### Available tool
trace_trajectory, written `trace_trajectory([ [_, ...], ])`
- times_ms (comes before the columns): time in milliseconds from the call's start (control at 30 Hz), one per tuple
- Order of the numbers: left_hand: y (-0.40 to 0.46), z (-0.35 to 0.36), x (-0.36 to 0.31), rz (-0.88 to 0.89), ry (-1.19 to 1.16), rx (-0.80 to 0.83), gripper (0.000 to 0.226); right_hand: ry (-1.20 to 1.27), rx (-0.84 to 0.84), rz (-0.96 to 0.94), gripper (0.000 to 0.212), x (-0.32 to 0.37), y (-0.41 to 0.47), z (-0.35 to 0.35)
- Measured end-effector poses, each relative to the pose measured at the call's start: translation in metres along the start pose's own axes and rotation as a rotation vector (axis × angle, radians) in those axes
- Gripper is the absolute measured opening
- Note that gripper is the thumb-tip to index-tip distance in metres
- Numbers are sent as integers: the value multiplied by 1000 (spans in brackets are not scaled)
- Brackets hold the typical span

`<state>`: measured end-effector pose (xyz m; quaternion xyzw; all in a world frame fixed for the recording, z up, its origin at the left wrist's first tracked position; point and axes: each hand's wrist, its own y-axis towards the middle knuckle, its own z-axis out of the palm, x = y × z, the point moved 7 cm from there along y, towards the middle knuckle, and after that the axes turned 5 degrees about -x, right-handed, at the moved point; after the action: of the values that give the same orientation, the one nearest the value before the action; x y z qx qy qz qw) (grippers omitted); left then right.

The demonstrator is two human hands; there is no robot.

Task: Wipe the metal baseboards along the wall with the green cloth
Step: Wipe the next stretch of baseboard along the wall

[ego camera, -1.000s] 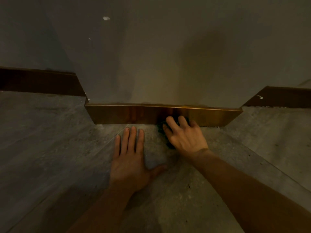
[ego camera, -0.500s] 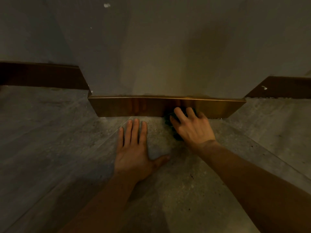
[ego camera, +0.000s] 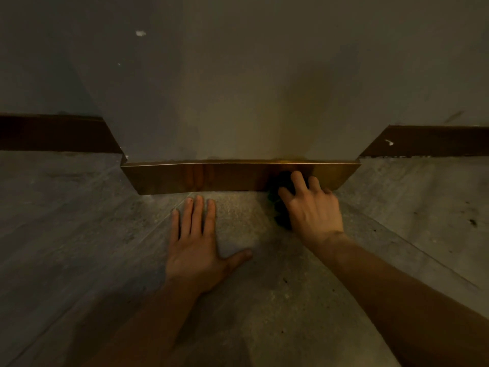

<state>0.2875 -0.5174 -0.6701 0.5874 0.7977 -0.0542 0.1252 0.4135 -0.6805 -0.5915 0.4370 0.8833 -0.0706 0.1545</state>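
Brass-toned metal baseboard (ego camera: pixel 211 176) is being wiped on the projecting wall section: the green cloth (ego camera: pixel 280 205) is bunched under the right hand (ego camera: pixel 313 207), fingers curled over it and pressed against the strip's right part. The left hand (ego camera: pixel 195 250) is laid flat and empty on the floor (ego camera: pixel 79 234), seemingly for support.

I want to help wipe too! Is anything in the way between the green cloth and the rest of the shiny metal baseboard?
Nothing visible blocks it. The right hand presses the dark green cloth against the shiny brass-coloured metal baseboard. The left hand lies flat on the grey stone floor, in front of the baseboard, not touching it.
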Motion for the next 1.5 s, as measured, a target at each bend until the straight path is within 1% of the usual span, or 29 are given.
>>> trace_trajectory([
  [167, 1, 3, 1, 10, 24, 39, 126, 166, 3, 223, 43, -24, -18, 1],
  [333, 3, -1, 4, 27, -29, 130, 125, 502, -43, 442, 42, -39, -39, -4],
  [433, 5, -15, -3, 80, -123, 142, 122, 811, -9, 567, 44, -42, -45, 1],
  [533, 6, -31, -28, 226, -237, 139, 121, 1176, 11, 615, 44, -33, -48, -1],
  [633, 9, -39, -57, 302, -364, 193, 131, 1565, 82, 641, 43, -15, -54, -6],
  [700, 15, -48, -71, 323, -406, 188, 134, 1816, 116, 643, 39, -7, -59, -11],
  [767, 21, -61, -80, 357, -404, 151, 125, 2001, 143, 624, 31, -4, -66, -15],
  [800, 25, -69, -83, 389, -375, 123, 114, 2063, 154, 611, 28, -5, -69, -17],
  [867, 34, -88, -89, 479, -281, 51, 80, 2122, 158, 587, 27, -10, -74, -20],
  [900, 38, -99, -93, 528, -221, 27, 64, 2105, 150, 573, 28, -12, -76, -22],
  [933, 40, -109, -99, 582, -154, 16, 52, 2059, 133, 560, 30, -15, -78, -24],
  [967, 43, -117, -107, 645, -81, 11, 45, 2005, 101, 548, 32, -20, -80, -27],
  [1033, 48, -130, -121, 729, 31, 24, 41, 1924, 41, 523, 35, -25, -80, -34],
  [1100, 55, -141, -138, 766, 81, 45, 40, 1901, -19, 516, 37, -34, -81, -42],
  [1233, 70, -162, -177, 832, 152, 91, 36, 1912, -120, 517, 37, -64, -80, -62],
  [1300, 79, -173, -195, 852, 183, 70, 33, 1917, -153, 519, 37, -81, -80, -71],
  [1433, 91, -190, -233, 901, 229, 70, 37, 1940, -207, 491, 35, -116, -76, -85],
  [1500, 97, -199, -250, 918, 230, 73, 37, 1967, -223, 519, 35, -133, -75, -87],
])
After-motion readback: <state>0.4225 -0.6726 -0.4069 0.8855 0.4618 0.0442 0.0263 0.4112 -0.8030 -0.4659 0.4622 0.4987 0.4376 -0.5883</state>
